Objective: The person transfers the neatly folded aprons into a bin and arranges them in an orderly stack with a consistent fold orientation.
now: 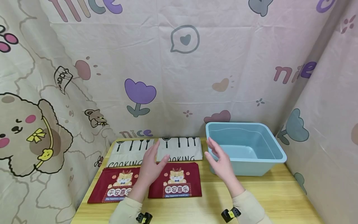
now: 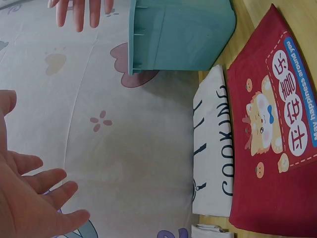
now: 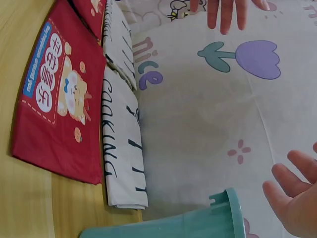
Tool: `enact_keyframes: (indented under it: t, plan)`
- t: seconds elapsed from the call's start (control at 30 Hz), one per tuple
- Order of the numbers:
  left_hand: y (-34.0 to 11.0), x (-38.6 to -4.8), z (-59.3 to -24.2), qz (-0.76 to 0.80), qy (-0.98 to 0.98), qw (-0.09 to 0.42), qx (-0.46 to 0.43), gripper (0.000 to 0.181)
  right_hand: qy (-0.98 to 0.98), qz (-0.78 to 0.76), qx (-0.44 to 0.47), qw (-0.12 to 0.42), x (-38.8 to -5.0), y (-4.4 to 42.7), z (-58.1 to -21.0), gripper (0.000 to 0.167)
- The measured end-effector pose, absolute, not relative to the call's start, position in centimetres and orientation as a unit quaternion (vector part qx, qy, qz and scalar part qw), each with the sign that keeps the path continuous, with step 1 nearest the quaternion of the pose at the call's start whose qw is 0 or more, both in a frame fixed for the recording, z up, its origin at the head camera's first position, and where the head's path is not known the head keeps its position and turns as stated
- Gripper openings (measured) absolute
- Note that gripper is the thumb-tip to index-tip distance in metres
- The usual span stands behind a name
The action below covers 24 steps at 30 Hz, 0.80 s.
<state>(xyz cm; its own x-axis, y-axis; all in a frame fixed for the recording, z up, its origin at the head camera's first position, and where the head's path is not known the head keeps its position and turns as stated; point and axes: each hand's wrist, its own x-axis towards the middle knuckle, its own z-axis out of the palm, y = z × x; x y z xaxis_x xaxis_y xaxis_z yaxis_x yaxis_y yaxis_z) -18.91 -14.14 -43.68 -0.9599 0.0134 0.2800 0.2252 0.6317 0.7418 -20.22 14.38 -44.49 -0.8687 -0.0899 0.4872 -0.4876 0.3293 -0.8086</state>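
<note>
My left hand (image 1: 151,168) hovers over the folded cloths with its fingers extended and nothing in it. My right hand (image 1: 222,163) is held up in front of the blue plastic bin (image 1: 246,168), fingers spread and holding nothing. Two red folded cloths with a cartoon animal print lie in the front row, one at left (image 1: 98,186) and one at right (image 1: 195,180). Behind them are two white folded cloths with "COOKING" lettering, the left one (image 1: 126,154) and the right one (image 1: 179,151). In the left wrist view the left hand (image 2: 29,193) shows relaxed fingers.
A wooden table (image 1: 279,193) carries everything. The bin stands at its back right, its visible inside bare. A printed curtain (image 1: 179,77) hangs behind the table and along both sides. Each wrist wears a small black strapped device (image 1: 231,214).
</note>
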Motion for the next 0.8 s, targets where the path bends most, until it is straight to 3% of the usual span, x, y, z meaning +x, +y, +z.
enact_keyframes:
  t: [0.4,0.8]
  plan:
    - [-15.0,-19.0,-44.7,-0.547,-0.832,0.089,-0.017,0.067,-0.751,0.635,0.150,0.099,-19.3,12.9,-46.1,0.053]
    - [-16.3,-19.1,-46.5,-0.596,-0.801,0.032,0.045,0.068,-0.762,0.636,0.106,0.063,-19.5,12.0,-48.4,0.050]
